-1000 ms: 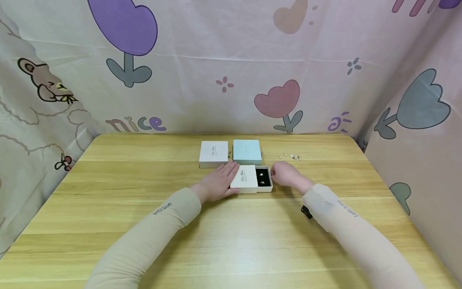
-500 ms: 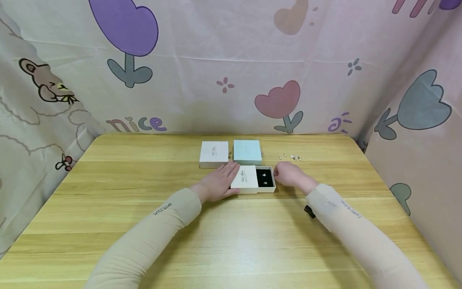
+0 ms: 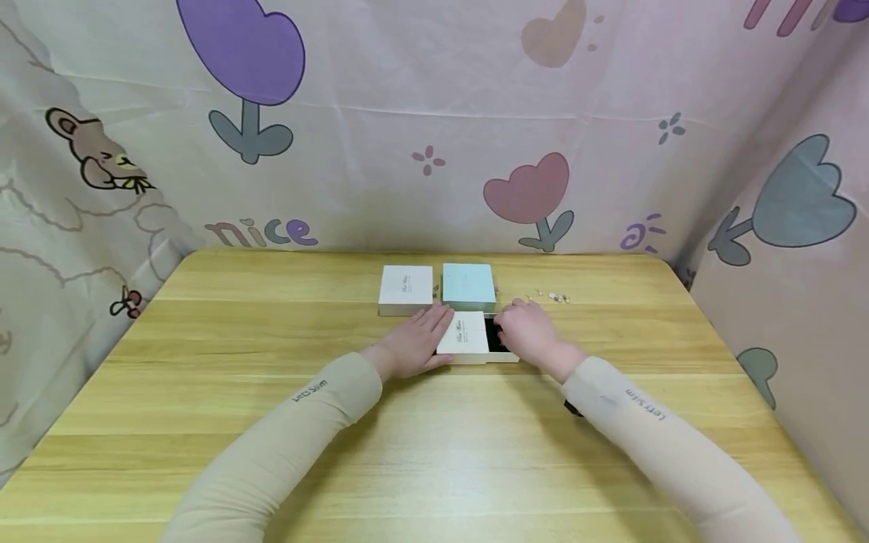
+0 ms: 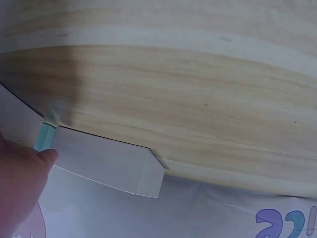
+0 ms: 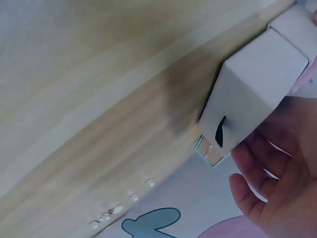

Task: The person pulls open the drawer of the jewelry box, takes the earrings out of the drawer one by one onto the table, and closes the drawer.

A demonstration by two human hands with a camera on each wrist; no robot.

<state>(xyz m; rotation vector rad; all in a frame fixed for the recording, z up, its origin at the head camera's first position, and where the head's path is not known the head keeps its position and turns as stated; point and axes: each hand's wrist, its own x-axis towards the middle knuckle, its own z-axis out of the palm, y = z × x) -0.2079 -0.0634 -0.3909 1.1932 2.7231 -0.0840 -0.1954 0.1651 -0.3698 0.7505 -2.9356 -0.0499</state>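
My left hand [image 3: 416, 347] lies with straight fingers over the left part of a white drawer-style jewelry box [image 3: 465, 332]. The box's drawer [image 3: 504, 357] is pulled partway out to the right, showing a black insert [image 3: 492, 341]. Over that drawer is my right hand [image 3: 532, 332], its fingertips dipping toward the insert. Star-shaped earrings on the insert are mostly hidden beneath this hand. In the right wrist view, a dark ribbon tab [image 5: 220, 133] sticks out of the drawer's end, and the hand's lower fingers are loosely bent; the thumb and foremost fingertips cannot be seen.
Behind the drawer box stand another white box [image 3: 406, 289] and a light blue box [image 3: 468, 285], side by side. Several small earrings [image 3: 558, 298] lie loose on the wooden table [image 3: 434, 452] at the back right. A printed curtain [image 3: 366, 151] hangs behind the table.
The drawer has slid slightly further right out of its sleeve. My right hand has gone from the drawer's right end to above the insert, covering the earrings. My left hand stays put.
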